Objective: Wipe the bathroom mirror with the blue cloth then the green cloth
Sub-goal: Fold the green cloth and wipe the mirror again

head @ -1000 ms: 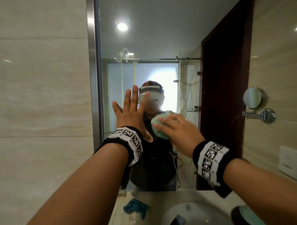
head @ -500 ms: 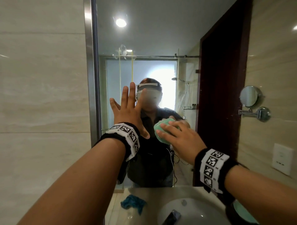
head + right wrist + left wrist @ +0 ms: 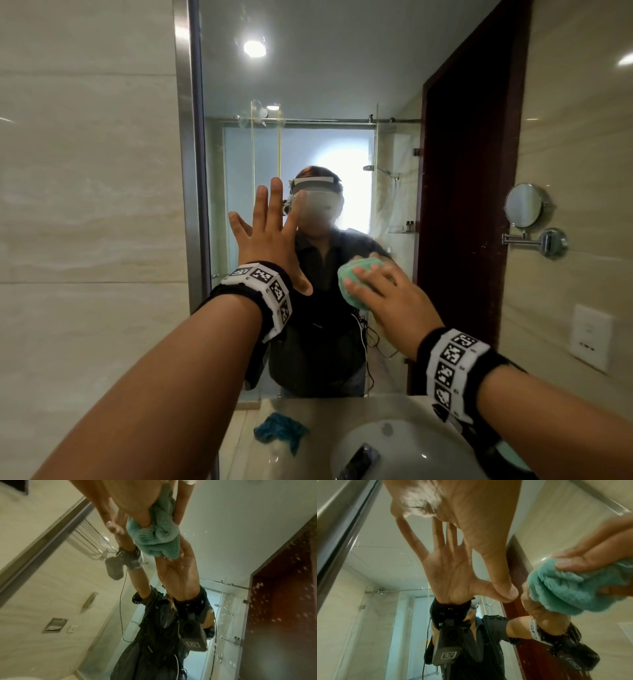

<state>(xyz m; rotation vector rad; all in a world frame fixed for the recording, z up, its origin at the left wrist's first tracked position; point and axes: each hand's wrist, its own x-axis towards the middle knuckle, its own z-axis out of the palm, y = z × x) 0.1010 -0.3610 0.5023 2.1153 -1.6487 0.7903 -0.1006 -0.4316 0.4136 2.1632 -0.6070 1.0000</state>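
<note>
**Green cloth on the glass: second half of the job under way**

The right hand (image 3: pixel 394 301) is pressing a bunched green cloth (image 3: pixel 356 277) against the bathroom mirror (image 3: pixel 308 85), approx. mid-glass, its grip curled round the wad. The left hand (image 3: pixel 270 240) is lying flat on the glass just beside it, fingers spread, grasping nothing. The blue cloth (image 3: pixel 279 430) is lying crumpled on the desk below, near the sink (image 3: pixel 404 455). Judging by that, the blue pass is prob. done and the green pass is still going; droplets are still showing in the right wrist view.
</note>
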